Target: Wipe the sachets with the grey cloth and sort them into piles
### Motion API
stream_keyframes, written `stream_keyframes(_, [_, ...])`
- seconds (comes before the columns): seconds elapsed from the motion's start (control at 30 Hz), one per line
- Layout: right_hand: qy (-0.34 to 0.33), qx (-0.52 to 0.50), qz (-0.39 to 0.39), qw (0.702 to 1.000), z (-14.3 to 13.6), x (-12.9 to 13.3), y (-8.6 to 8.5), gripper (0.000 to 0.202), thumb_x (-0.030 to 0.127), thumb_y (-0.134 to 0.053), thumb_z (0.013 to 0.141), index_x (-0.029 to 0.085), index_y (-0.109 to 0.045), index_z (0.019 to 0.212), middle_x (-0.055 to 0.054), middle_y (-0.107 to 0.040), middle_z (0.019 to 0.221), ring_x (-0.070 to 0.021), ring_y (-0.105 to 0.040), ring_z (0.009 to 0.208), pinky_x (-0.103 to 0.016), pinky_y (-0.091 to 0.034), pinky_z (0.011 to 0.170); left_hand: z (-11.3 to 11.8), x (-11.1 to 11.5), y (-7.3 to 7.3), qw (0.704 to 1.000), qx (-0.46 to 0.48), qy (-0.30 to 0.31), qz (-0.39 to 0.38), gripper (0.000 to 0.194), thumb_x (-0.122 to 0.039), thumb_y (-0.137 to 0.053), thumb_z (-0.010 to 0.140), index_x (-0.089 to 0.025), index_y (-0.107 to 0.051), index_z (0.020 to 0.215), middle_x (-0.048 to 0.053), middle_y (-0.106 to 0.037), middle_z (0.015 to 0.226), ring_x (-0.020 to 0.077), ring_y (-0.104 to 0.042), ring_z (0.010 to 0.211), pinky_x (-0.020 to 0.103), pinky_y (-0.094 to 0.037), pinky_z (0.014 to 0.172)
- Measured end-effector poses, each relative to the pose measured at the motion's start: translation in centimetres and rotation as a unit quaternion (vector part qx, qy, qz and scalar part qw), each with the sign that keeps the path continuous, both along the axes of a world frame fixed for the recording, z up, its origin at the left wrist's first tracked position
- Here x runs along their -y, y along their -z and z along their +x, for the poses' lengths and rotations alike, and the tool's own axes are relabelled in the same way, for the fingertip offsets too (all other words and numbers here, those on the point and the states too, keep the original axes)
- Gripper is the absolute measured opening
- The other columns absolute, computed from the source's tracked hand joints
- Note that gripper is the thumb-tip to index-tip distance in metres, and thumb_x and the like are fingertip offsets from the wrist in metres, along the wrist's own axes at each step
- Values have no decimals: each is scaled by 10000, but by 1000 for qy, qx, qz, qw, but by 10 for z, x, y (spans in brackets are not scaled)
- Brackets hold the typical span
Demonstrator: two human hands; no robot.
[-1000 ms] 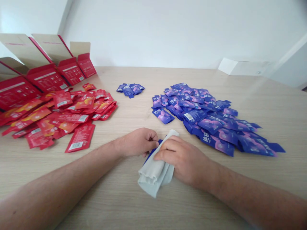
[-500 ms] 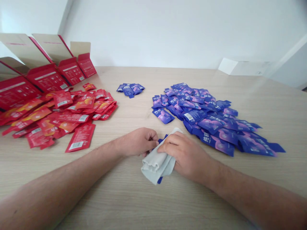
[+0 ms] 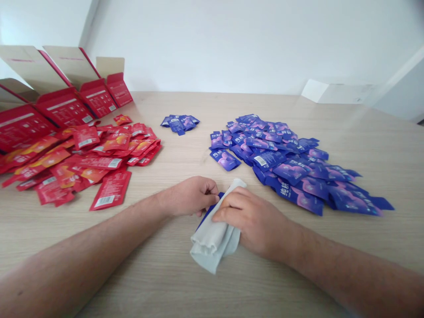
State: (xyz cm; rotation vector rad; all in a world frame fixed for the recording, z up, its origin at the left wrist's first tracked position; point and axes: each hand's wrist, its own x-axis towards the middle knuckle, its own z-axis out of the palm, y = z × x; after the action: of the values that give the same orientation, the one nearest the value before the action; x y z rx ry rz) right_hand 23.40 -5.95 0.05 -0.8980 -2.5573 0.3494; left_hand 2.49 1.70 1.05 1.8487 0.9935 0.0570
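Observation:
Near the middle front of the table, my left hand (image 3: pixel 195 195) pinches the upper corner of a blue packet (image 3: pixel 208 213). Most of that packet is hidden under a folded whitish cloth (image 3: pixel 212 238). My right hand (image 3: pixel 247 216) is closed on the cloth and presses it over the packet. To the right of my hands lies a large heap of blue and purple packets (image 3: pixel 281 154). A smaller group of blue packets (image 3: pixel 179 123) sits farther back, left of the heap.
Red and orange packets (image 3: pixel 109 150) are piled on the left of the wooden table (image 3: pixel 172 282). Behind them stand several open red boxes (image 3: pixel 64 108) in a row. A white box (image 3: pixel 334 92) lies at the back right, against the wall.
The cloth and my right hand have moved slightly toward me and left along the packet, showing more of its left edge. My left hand has stayed in place.

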Motion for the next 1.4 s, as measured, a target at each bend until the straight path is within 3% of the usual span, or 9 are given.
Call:
stream_keyframes(0.13, [48,-1,-2,999,2,-2,1,183,186,-643,936,202,-703,1108,-63,-656,1021,-240,-545,993,-391,-446,912,0,0,0,1000,0,-20,-18,150,-341,-549,870,-202,-604,859,-57,-597,634,94,-558,488,187,-423,426])
stream_keyframes(0.3, [0,5,2,1000,1,0,1,174,180,-627,943,199,-703,1099,-69,-655,1028,-237,-548,1001,-383,-450,912,0,0,2,1000,4,3,1,139,-310,-537,870,-197,-616,851,-54,-586,606,90,-552,485,176,-404,424])
stream_keyframes(0.47, [50,-3,8,999,2,-1,1,179,178,-647,931,198,-707,1099,-68,-656,1010,-239,-548,978,-386,-447,893,0,1,2,1000,-5,-24,-16,155,-344,-548,865,-202,-609,873,-48,-604,637,103,-568,495,188,-423,420])
stream_keyframes(0.63, [-2,0,6,1000,0,-1,1,158,196,-637,941,195,-702,1085,-68,-656,1023,-238,-550,987,-380,-450,903,1,1,0,1000,0,-2,1,126,-298,-545,860,-196,-618,850,-53,-582,597,85,-546,481,166,-395,425])
stream_keyframes(0.8, [52,-5,7,999,2,-3,1,202,171,-666,913,198,-701,1110,-66,-658,1021,-240,-549,981,-386,-447,892,0,1,-1,1000,-9,-22,-17,156,-345,-549,873,-201,-608,876,-54,-587,621,98,-558,484,181,-414,409])
stream_keyframes(0.97, [6,3,1,1000,1,0,0,170,187,-634,940,197,-707,1093,-66,-653,1017,-234,-546,993,-381,-448,909,1,1,-1,1000,0,-2,-3,136,-311,-547,869,-193,-613,849,-53,-581,600,84,-545,479,168,-395,420])
stream_keyframes(1.13, [56,2,1,998,2,-1,-2,202,154,-649,919,198,-708,1107,-69,-651,1013,-238,-546,986,-388,-451,895,0,0,0,1000,-7,-24,-15,164,-355,-556,869,-201,-610,878,-53,-592,622,100,-562,485,186,-411,415])
stream_keyframes(1.3, [-2,4,3,1000,0,1,-1,184,165,-629,933,195,-708,1096,-72,-654,1009,-231,-548,983,-379,-457,894,-1,1,-1,1000,4,4,0,139,-319,-549,867,-197,-610,837,-60,-578,595,87,-545,479,181,-398,435])
stream_keyframes(1.4, [24,7,0,1000,1,0,-1,196,162,-634,930,199,-703,1110,-69,-654,1017,-232,-547,989,-380,-453,897,-1,1,-1,1000,0,-6,-8,143,-330,-547,869,-201,-607,854,-59,-586,608,92,-554,485,183,-407,433])
